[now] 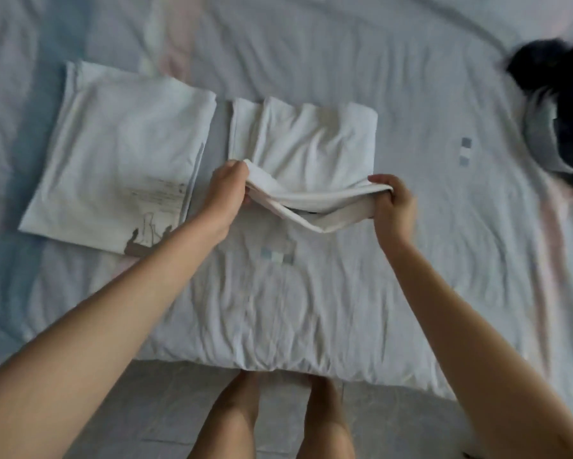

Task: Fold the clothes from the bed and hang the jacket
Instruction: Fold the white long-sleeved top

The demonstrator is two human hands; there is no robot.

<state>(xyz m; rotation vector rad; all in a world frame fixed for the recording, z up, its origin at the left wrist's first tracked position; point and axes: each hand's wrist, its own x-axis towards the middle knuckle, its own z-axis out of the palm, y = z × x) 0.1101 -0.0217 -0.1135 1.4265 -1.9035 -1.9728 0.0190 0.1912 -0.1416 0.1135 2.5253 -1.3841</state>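
Toward the left edge of the bed [311,309] a printed shirt [112,160] lies folded flat, its part of the job apparently done. Just beside it, mid-bed, the white shirt [311,144] is partway folded: its far half rests on the sheet while its near edge is lifted off it. The left hand [227,190] grips the near-left corner, its fingers [232,172] curled round the layers. The right hand [394,207] pinches the near-right corner, thumb on top and fingers clamped beneath. The cloth sags between the two hands and a lower layer droops out. To fold it well, I judge the hands should draw apart a little to take up that sag and keep every layer caught together. They can then carry the edge straight toward the far edge of the bed, lay it square on the far hem and smooth outward. The gap to the printed shirt is narrow, so the left corner should go down without nudging it. To the right, a wide stretch of sheet separates the white shirt from the dark jacket [563,104], room enough to swing the cloth or set it aside. The jacket lies crumpled at the far right corner, well apart from both hands and not yet hung. The near edge of the bed runs under the forearms, with tiled floor [165,409] below.
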